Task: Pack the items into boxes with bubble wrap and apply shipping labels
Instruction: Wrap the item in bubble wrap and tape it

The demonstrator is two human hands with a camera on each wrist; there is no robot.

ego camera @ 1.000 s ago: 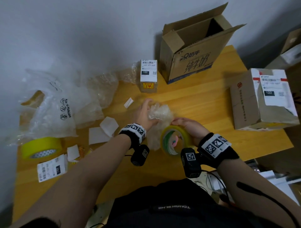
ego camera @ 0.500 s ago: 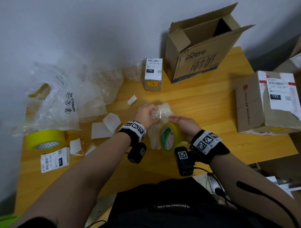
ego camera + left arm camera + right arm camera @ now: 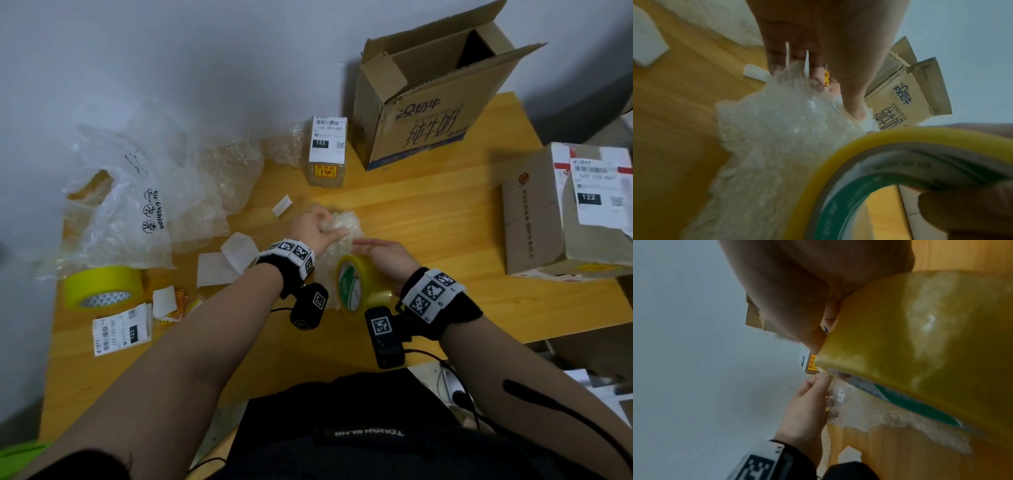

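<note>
A bundle of bubble wrap (image 3: 346,226) lies on the wooden table (image 3: 428,212) in front of me. My left hand (image 3: 329,228) pinches its far end; the left wrist view shows the fingers (image 3: 797,65) curled into the bubble wrap (image 3: 777,129). My right hand (image 3: 371,248) grips a yellow tape roll (image 3: 356,284) that stands on edge against the bundle's near side. The thumb sits in the tape roll (image 3: 890,146) core. In the right wrist view the tape roll (image 3: 920,337) fills the right half, with the left hand (image 3: 809,402) beyond it. What the wrap holds is hidden.
An open carton (image 3: 428,102) stands at the back, with a small labelled box (image 3: 327,150) beside it. A sealed labelled box (image 3: 565,212) sits at the right edge. On the left lie an air cushion bag (image 3: 137,212), another tape roll (image 3: 102,284), a loose label (image 3: 120,329) and paper scraps (image 3: 226,260).
The tape roll has tipped from lying nearly flat to standing on edge, and my right hand has shifted toward the top of the bundle. My left hand keeps its hold.
</note>
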